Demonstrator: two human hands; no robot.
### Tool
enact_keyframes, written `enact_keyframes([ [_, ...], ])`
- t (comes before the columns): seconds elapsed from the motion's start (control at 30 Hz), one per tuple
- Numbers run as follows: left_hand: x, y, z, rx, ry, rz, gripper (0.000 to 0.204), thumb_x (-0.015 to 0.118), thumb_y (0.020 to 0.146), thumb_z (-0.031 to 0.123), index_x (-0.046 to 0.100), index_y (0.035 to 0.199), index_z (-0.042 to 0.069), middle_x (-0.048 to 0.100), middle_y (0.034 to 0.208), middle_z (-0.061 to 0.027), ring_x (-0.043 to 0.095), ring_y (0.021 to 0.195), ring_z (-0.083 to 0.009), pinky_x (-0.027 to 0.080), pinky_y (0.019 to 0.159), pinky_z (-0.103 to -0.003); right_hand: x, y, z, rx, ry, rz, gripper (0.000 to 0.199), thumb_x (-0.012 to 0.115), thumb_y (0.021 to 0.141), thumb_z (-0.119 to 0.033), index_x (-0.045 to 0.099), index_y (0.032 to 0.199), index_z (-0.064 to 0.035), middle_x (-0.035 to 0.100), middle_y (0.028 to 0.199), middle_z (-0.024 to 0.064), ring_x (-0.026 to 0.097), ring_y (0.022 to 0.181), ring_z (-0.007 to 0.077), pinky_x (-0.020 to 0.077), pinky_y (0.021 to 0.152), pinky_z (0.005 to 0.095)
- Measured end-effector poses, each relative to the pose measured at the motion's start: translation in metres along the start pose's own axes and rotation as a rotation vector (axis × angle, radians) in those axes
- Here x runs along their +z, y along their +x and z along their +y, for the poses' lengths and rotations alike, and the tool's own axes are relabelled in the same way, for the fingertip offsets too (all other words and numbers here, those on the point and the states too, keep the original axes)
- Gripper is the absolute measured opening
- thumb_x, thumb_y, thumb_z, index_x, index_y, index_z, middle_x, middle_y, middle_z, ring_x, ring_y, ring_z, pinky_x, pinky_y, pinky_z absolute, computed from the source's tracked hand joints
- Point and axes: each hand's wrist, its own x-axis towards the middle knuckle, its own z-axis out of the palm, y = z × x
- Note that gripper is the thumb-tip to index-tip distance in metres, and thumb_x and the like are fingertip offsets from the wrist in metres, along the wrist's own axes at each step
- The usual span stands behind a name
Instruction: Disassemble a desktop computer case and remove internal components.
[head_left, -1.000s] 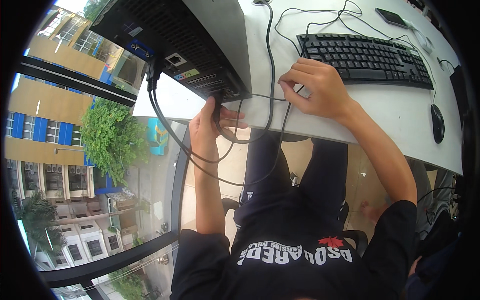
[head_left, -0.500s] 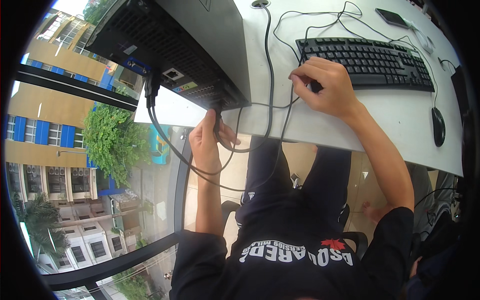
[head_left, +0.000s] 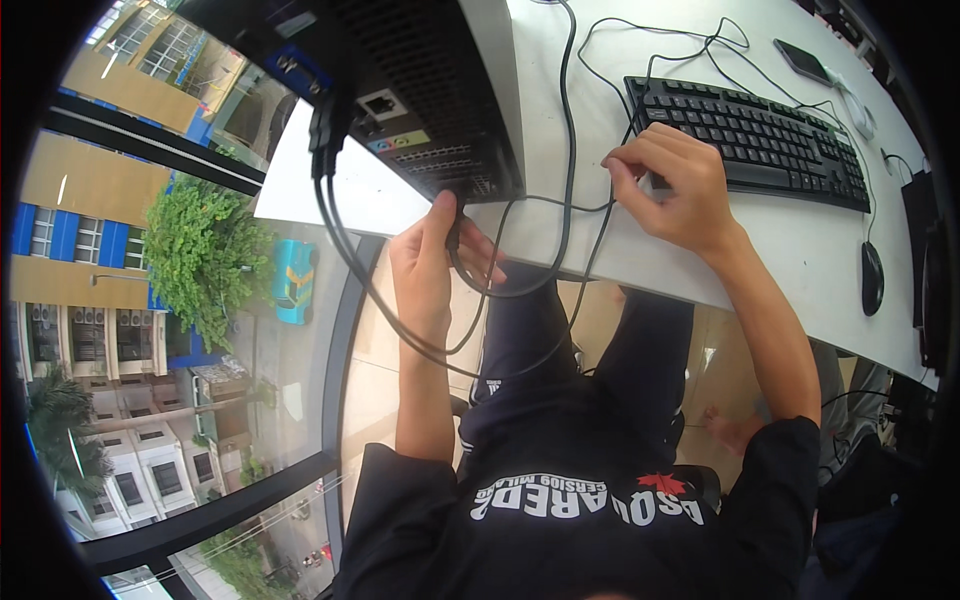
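Observation:
My left hand [head_left: 425, 262] is closed around a black cable plug [head_left: 455, 232] at the lower rear of a black computer tower [head_left: 410, 100]. The thumb presses on the plug from the near side, and the fingers wrap behind it. How far the plug sits in its socket is hidden. My right hand [head_left: 685, 190] hovers by the near left corner of a black keyboard [head_left: 760, 145], thumb and forefinger pinched together. A thin black cable [head_left: 604, 225] runs behind its fingertips; whether they grip it is unclear. Higher on the tower's back, a video connector [head_left: 325, 125] is plugged in.
Thick cables loop from the tower over the edge of a white desk [head_left: 760, 245]. A black mouse [head_left: 873, 278], a phone [head_left: 800, 60] and a white cable [head_left: 852, 105] lie to the right. A window frame [head_left: 200, 510] stands on the left. Part of another person's foot [head_left: 730, 428] shows below the desk.
The view has shifted, so the tower looks closer and the keyboard sits farther right. My left hand keeps its hold on the plug. My right hand stays pinched beside the keyboard.

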Motion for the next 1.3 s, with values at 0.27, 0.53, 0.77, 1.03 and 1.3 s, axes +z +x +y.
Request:
enact_keyframes([
  [0.27, 0.000, -0.007, -0.004, 0.019, 0.106, 0.121, 0.053, 0.059, 0.103, 0.041, 0.058, 0.065, 0.004, 0.050, 0.045, -0.0041, 0.048, 0.035, -0.0113, 0.032, 0.035, -0.023, 0.009, -0.006, -0.004, -0.247, -0.255, -0.040, 0.012, 0.076, 0.073, -0.005, 0.065, 0.073, -0.0084, 0.058, 0.066, 0.0022, 0.055, 0.059, 0.0188, 0.0451, 0.054, 0.0313],
  [0.53, -0.004, -0.003, -0.004, -0.010, -0.018, -0.013, 0.056, 0.053, 0.105, 0.041, 0.053, 0.062, 0.006, 0.047, 0.047, -0.0036, 0.045, 0.036, -0.0137, 0.036, 0.037, -0.027, 0.001, 0.006, -0.011, -0.219, -0.242, -0.060, 0.012, 0.077, 0.072, -0.008, 0.069, 0.081, -0.0076, 0.063, 0.072, 0.0026, 0.056, 0.060, 0.0192, 0.0455, 0.055, 0.0305],
  [0.77, 0.006, -0.003, 0.010, -0.139, -0.039, 0.023, 0.053, 0.052, 0.104, 0.046, 0.056, 0.068, 0.006, 0.051, 0.052, -0.0055, 0.046, 0.039, -0.0139, 0.035, 0.039, -0.027, 0.037, 0.032, -0.035, -0.156, -0.030, 0.035, 0.073, 0.085, 0.074, -0.032, 0.057, 0.134, -0.0017, 0.071, 0.117, 0.0147, 0.071, 0.095, 0.0304, 0.0574, 0.082, 0.0355],
  [1.03, 0.010, -0.004, 0.000, -0.105, -0.073, 0.028, 0.052, 0.056, 0.103, 0.045, 0.048, 0.064, 0.010, 0.041, 0.049, 0.0004, 0.034, 0.036, -0.0082, 0.022, 0.035, -0.025, 0.063, 0.041, -0.018, -0.160, -0.011, 0.078, 0.106, 0.093, 0.068, -0.037, 0.040, 0.150, 0.0047, 0.062, 0.135, 0.0227, 0.066, 0.118, 0.0335, 0.0547, 0.099, 0.0405],
  [1.3, 0.000, -0.011, -0.001, -0.117, -0.031, 0.059, 0.052, 0.054, 0.105, 0.042, 0.045, 0.063, 0.014, 0.036, 0.049, 0.0050, 0.030, 0.039, -0.0049, 0.017, 0.038, -0.025, 0.073, 0.038, -0.020, -0.153, -0.010, 0.159, 0.108, 0.089, 0.067, -0.056, 0.045, 0.149, -0.0007, 0.057, 0.143, 0.0202, 0.066, 0.117, 0.0362, 0.0569, 0.093, 0.0388],
])
